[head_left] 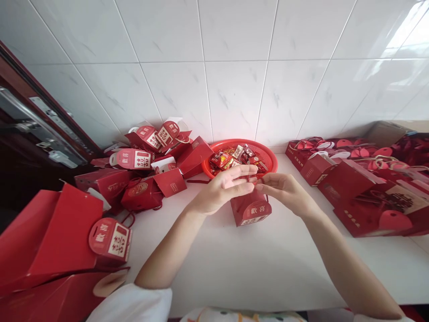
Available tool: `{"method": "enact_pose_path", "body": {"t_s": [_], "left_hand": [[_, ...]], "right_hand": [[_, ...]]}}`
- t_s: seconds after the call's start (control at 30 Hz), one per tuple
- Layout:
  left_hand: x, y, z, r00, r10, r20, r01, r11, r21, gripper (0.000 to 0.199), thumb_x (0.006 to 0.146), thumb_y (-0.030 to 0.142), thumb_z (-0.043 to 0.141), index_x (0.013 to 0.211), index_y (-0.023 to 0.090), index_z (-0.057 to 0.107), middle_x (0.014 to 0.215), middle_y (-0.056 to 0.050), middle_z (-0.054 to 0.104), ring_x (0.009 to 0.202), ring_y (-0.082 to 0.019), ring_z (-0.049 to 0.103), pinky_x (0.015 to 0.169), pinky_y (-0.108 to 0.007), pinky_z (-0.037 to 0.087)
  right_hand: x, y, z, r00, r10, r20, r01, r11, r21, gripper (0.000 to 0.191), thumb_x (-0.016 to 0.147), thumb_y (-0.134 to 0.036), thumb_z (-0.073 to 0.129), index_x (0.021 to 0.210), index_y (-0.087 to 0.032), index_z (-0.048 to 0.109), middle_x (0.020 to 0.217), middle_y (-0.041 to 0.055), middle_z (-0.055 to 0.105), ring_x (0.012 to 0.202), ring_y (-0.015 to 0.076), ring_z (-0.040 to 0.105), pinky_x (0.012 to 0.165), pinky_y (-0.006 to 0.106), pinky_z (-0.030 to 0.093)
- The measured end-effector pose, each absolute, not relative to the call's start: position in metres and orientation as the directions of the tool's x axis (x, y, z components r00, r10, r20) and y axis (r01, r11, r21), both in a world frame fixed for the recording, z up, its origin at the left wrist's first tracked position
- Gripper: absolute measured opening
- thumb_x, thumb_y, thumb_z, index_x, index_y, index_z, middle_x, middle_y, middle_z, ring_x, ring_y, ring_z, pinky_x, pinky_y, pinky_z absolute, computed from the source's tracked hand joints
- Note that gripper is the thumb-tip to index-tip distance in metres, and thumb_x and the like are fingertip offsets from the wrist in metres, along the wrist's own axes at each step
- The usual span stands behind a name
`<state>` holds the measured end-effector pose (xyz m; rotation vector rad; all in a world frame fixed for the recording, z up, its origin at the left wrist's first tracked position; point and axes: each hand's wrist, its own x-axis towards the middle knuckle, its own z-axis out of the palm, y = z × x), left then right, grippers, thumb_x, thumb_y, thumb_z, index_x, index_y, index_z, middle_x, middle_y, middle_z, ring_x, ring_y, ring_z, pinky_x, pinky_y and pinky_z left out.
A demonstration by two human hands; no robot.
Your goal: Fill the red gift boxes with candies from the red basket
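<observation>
A small red candy box [250, 209] with pale Chinese characters on its rounded flap rests on the white table in front of me. Above its top, my left hand [231, 185] stretches its fingers out, slightly apart, with the thumb below them. My right hand [284, 190] comes in from the other side, thumb and fingers pinched together at the box's thin red cord, which is partly hidden. The fingertips of both hands nearly meet. Just behind them stands a red plastic basket [272, 154] full of wrapped candies [231, 156].
Several red boxes [142, 194] are piled on the left, with larger red bags [63, 232] nearer me. Rows of red gift bags [355, 179] stand at the right, by a cardboard box [385, 132]. A tiled wall [237, 98] bounds the table's back.
</observation>
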<state>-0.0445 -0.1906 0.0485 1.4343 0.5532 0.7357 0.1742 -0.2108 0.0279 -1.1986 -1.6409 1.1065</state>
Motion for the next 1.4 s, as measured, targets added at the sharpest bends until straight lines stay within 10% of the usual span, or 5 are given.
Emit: {"method": "enact_pose_path", "body": {"t_s": [0.23, 0.47, 0.6, 0.87, 1.4], "left_hand": [[-0.031, -0.197, 0.045, 0.694, 0.712, 0.104, -0.180, 0.032, 0.983, 0.083, 0.082, 0.056, 0.073, 0.153, 0.026, 0.044, 0.168, -0.012, 0.028, 0.156, -0.036, 0.022, 0.121, -0.049, 0.031], [-0.032, -0.197, 0.030, 0.528, 0.842, 0.112, 0.195, -0.249, 0.949, 0.096, 0.073, 0.042, 0.084, 0.156, 0.032, 0.037, 0.164, -0.010, 0.033, 0.137, -0.034, 0.049, 0.109, -0.047, 0.047], [-0.027, -0.189, 0.018, 0.428, 0.891, 0.155, 0.458, -0.361, 0.812, 0.067, 0.073, 0.042, 0.084, 0.134, 0.023, 0.062, 0.134, -0.013, 0.060, 0.120, -0.032, 0.058, 0.103, -0.046, 0.050], [-0.021, -0.183, 0.018, 0.534, 0.823, 0.194, 0.368, -0.433, 0.823, 0.035, 0.079, 0.042, 0.078, 0.108, 0.023, 0.071, 0.105, -0.002, 0.071, 0.099, -0.024, 0.066, 0.086, -0.033, 0.051], [-0.004, -0.198, -0.004, 0.561, 0.819, 0.121, 0.615, -0.511, 0.601, 0.025, 0.085, 0.035, 0.071, 0.108, 0.026, 0.068, 0.098, -0.004, 0.067, 0.103, -0.027, 0.062, 0.085, -0.036, 0.051]], "right_hand": [[0.155, -0.216, 0.021, -0.169, 0.966, 0.194, 0.353, 0.243, -0.904, 0.040, 0.080, -0.056, 0.073, 0.074, -0.018, 0.062, 0.071, 0.0028, 0.065, 0.061, 0.0143, 0.055, 0.054, 0.027, 0.044], [0.148, -0.220, 0.026, 0.013, 0.962, 0.272, 0.311, 0.255, -0.916, 0.030, 0.082, -0.041, 0.067, 0.066, -0.019, 0.053, 0.063, -0.0004, 0.057, 0.059, 0.0127, 0.050, 0.053, 0.026, 0.038], [0.152, -0.221, 0.032, 0.020, 0.983, 0.184, 0.091, 0.182, -0.979, 0.028, 0.079, -0.042, 0.074, 0.072, -0.020, 0.058, 0.072, 0.0031, 0.068, 0.067, 0.0175, 0.062, 0.057, 0.027, 0.047], [0.157, -0.225, 0.038, -0.074, 0.994, 0.075, -0.215, 0.057, -0.975, 0.033, 0.073, -0.041, 0.082, 0.076, -0.021, 0.057, 0.072, 0.0023, 0.071, 0.064, 0.0164, 0.064, 0.056, 0.026, 0.052], [0.166, -0.220, 0.019, -0.136, 0.988, 0.080, 0.227, 0.110, -0.968, 0.024, 0.071, -0.032, 0.071, 0.069, -0.020, 0.051, 0.067, -0.0019, 0.056, 0.064, 0.0144, 0.055, 0.058, 0.027, 0.043]]}}
